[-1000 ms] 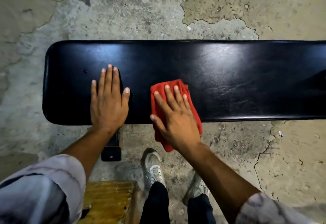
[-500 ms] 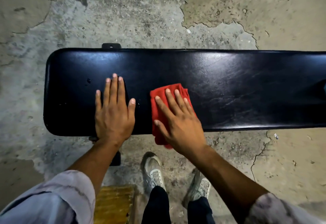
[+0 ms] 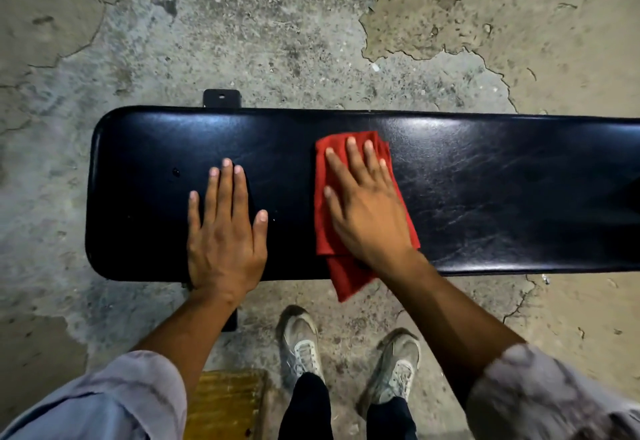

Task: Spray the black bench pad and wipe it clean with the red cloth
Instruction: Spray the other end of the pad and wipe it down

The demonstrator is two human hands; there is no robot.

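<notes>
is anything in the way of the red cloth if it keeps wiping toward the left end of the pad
Yes. The left hand lies flat on the black bench pad, directly left of the red cloth under the right hand. Beyond the left hand, only small droplets show on the pad.

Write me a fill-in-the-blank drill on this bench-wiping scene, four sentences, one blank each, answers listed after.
1. The right hand presses flat on a cloth whose colour is ____.
2. The left hand rests with straight fingers directly on the ____ bench pad.
3. The cloth's near corner hangs over the pad's ____ edge.
4. Both feet on the concrete floor wear pale ____.

Missing words: red; black; near; sneakers
</notes>
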